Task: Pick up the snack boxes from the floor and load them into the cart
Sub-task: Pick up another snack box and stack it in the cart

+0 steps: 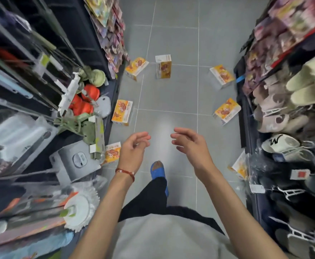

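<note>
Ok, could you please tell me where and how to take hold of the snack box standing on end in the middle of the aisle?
Probably from above: the upright box stands on end, white top up, with bare floor around it. Clamp its two broad faces near the top, thumb on the printed front.

1. Head view: one wide-angle camera worn on the person's head, facing forward and steeply down along an aisle.
2. Range: the left grip [134, 146] and right grip [188, 144] lie close below the lens; the tiled floor [171, 94] lies farther off.
3. Edges: left shelves [31, 71] and right shelves [293, 90] bow inward with lens distortion.
</note>
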A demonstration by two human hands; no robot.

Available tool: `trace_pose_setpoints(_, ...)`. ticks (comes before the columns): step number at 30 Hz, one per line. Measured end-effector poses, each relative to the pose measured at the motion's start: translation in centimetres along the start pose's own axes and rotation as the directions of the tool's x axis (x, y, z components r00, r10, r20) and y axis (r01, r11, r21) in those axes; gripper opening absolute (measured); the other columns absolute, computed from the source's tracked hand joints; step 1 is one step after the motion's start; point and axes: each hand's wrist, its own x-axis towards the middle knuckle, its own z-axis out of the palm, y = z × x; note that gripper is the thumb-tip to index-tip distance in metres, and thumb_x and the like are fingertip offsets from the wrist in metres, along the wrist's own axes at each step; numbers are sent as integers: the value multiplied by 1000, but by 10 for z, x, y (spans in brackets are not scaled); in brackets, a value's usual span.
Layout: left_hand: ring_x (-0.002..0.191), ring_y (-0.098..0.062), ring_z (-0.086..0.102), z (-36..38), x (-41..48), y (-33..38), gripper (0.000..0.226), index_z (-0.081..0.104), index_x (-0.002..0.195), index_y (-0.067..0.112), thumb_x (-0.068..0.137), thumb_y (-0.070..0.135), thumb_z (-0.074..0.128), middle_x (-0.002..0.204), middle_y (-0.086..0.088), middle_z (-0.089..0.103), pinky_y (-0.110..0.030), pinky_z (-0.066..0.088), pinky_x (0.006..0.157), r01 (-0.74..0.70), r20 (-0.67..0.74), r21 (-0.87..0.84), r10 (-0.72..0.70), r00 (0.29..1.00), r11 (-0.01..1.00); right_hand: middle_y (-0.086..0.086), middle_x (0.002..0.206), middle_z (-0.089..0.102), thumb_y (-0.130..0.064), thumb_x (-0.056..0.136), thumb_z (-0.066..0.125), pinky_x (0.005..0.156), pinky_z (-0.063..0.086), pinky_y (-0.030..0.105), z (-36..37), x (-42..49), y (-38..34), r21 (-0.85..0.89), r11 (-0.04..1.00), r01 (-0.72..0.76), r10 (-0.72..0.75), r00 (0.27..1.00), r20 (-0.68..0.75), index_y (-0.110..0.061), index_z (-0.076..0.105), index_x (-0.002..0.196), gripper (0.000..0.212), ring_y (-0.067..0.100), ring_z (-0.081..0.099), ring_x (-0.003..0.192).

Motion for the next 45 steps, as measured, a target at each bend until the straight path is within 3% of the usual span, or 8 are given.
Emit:
trace_pose_setpoints(9,95,-8,66,41,170,98,28,68,108,16,93,-4,55,104,3,73,-7,48,70,64,41,12,-65,997,998,0,106,78,-11,98,65,86,55,26,0,156,-93,66,995,-75,79,995,-61,-19,73,115,20,9,72,87)
trace_pose_setpoints(13,98,-13,66,70,249,127,28,67,105,22,94,-1,55,103,7,73,-21,48,78,120,62,47,-122,991,992,3,109,77,-13,97,66,86,54,25,-11,232,-131,75,990,-116,121,990,-66,-17,73,117,22,11,72,90)
trace_pose_setpoints(19,106,-15,65,124,372,175,28,67,107,23,93,1,57,108,5,72,-30,49,95,150,27,128,-155,988,980,4,110,77,-17,96,69,89,55,31,-34,367,-196,54,986,-155,156,987,-24,-18,73,117,22,12,72,90)
trace_pose_setpoints(25,102,-17,66,169,458,221,24,65,113,16,98,3,52,114,-2,71,-19,48,82,189,28,85,-192,981,978,6,113,76,-17,97,66,97,54,36,-55,472,-258,5,982,-188,188,982,-21,-16,73,116,20,17,72,97)
trace_pose_setpoints(29,107,-19,67,185,520,236,22,66,110,19,100,7,52,114,-2,71,-16,49,75,245,46,76,-248,968,967,9,115,76,-16,99,62,102,53,39,-58,537,-284,-1,974,-228,227,972,-56,-16,72,115,19,19,72,99)
trace_pose_setpoints(38,98,-20,70,190,703,238,16,74,94,29,94,19,62,101,1,75,-44,52,102,320,84,220,-345,935,922,4,111,77,-16,103,56,101,53,40,-22,692,-302,-28,948,-318,312,942,-126,-17,70,119,21,27,71,108)
trace_pose_setpoints(42,95,-18,71,187,781,225,15,73,86,35,90,24,63,99,6,76,-46,51,100,332,71,299,-368,927,894,5,111,77,-17,103,57,95,55,33,-2,758,-292,-31,931,-362,354,922,-155,-15,69,122,23,25,72,106)
trace_pose_setpoints(45,107,-24,66,193,827,208,18,71,97,30,93,20,57,113,-1,73,-41,47,105,283,123,444,-371,921,850,6,111,76,-16,103,57,93,55,31,9,805,-278,-16,917,-399,390,904,-175,-13,69,123,23,21,72,101)
